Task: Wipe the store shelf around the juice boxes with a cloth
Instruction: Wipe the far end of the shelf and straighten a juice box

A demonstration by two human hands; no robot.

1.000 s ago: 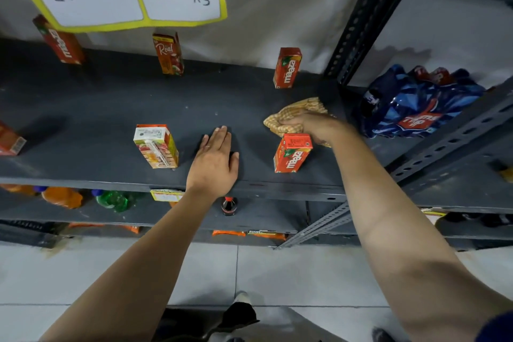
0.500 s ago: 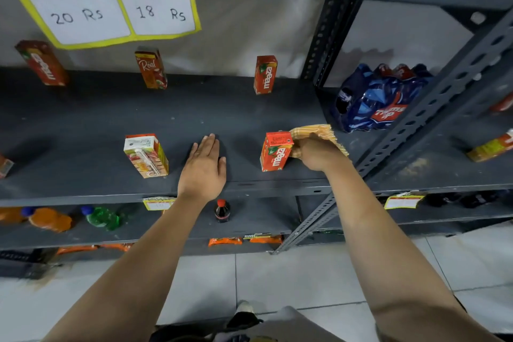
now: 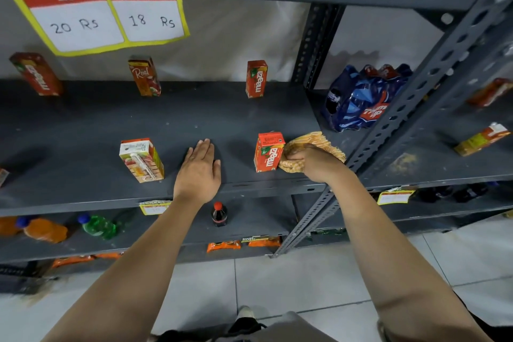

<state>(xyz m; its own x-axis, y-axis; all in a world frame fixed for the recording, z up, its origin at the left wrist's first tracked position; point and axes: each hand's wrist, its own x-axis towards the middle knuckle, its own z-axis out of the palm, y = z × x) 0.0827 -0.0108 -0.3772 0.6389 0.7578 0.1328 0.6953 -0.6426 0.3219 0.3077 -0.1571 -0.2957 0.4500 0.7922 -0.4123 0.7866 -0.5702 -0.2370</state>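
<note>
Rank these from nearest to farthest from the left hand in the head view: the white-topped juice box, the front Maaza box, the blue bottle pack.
From the left hand:
1. White-topped juice box, just to its left.
2. Front Maaza box, to its right, beside the cloth.
3. Blue bottle pack, far right, next bay.

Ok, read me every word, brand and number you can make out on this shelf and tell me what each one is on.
"MARKET": top of the yellow sign
"MRP", "20 Rs": its left panel
"Discounted Price", "18 Rs": its right panel
"maaza": front juice box beside the cloth in the right hand
"maaza": back juice box
"maaza": far-left box
"Real": back carton
Shelf-edge tags, snack packets, blue bottle pack: too blurred to read.
</note>
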